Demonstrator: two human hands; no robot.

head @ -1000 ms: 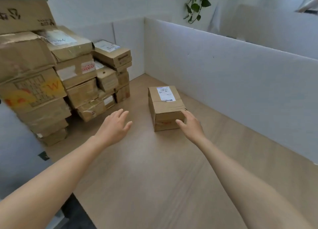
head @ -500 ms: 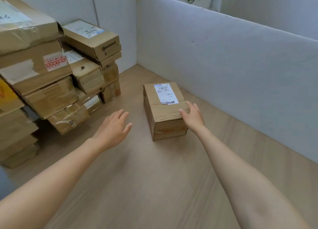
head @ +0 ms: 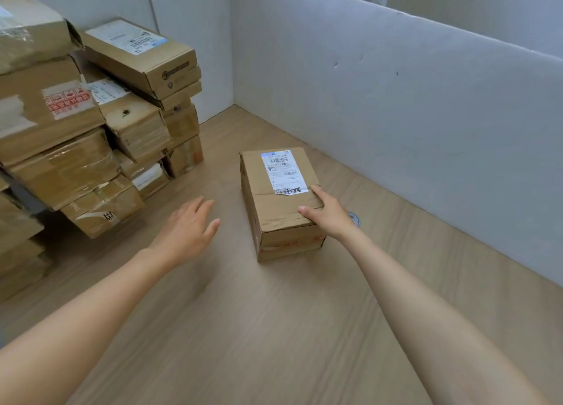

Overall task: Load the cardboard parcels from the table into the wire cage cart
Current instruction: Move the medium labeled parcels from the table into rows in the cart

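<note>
Flanking the parcel [head: 280, 209] — stacked boxes [head: 91, 149] left, partition [head: 396, 106] right.

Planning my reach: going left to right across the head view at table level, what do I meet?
stack of parcels → left hand → lone parcel → white partition

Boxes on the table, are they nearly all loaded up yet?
Not nearly. Done: nothing I can see; the cart is out of view. In hand: the right hand grips the single box at its near right corner, while the open left hand reaches toward it without touching. Left: this box is on the table, and the big pile of boxes beside it has to go too.
</note>
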